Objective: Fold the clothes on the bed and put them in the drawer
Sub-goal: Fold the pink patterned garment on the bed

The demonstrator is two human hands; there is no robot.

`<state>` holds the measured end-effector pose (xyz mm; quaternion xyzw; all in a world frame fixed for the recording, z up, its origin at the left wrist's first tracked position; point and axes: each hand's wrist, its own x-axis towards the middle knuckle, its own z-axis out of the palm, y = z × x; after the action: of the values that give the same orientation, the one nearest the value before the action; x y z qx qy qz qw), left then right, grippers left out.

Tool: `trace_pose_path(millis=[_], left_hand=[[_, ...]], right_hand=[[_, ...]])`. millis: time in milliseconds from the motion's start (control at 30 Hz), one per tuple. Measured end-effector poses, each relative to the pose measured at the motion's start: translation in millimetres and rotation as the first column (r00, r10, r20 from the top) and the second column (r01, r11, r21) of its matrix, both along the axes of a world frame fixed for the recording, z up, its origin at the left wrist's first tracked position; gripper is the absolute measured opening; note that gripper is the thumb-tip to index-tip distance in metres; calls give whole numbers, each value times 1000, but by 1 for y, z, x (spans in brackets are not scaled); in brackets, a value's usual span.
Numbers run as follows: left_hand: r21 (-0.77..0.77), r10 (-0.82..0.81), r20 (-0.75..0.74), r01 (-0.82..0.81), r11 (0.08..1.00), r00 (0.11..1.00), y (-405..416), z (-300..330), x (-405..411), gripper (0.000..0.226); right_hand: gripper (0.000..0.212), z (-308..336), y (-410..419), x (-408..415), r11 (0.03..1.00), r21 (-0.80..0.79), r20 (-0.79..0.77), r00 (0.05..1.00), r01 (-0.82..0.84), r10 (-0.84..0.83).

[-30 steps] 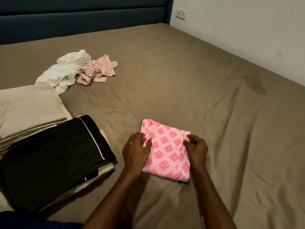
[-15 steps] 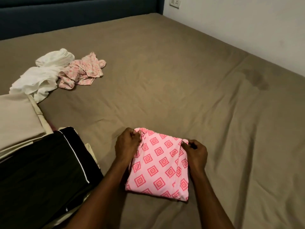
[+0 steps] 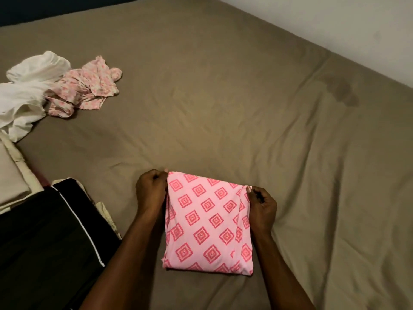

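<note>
A folded pink cloth with a red diamond print lies on the bed, near its front edge. The left hand pinches the cloth's far left corner, its grip closed on the fabric. The right hand pinches the far right corner the same way, fingers curled on the edge. Well apart, at the far left, a crumpled white garment touches a crumpled pink flowered garment. At the near left sits a stack: a black folded piece with a white stripe, over beige folded cloth.
</note>
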<state>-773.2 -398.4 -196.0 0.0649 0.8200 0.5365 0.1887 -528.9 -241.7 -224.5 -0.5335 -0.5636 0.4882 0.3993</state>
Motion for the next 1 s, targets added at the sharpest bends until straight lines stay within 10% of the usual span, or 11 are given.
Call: trace_pose_path(millis=[367, 700, 1000], left_hand=[[-32, 155, -5, -155, 987, 988, 6, 7, 3, 42], [-446, -122, -330, -41, 894, 936, 13, 30, 33, 51], [-421, -127, -474, -98, 902, 871, 10, 14, 36, 38]], right_hand=[[13, -4, 6, -5, 998, -20, -64, 996, 57, -59], [6, -5, 5, -3, 999, -18, -134, 990, 44, -46], [15, -18, 10, 4, 982, -54, -68, 980, 184, -187]])
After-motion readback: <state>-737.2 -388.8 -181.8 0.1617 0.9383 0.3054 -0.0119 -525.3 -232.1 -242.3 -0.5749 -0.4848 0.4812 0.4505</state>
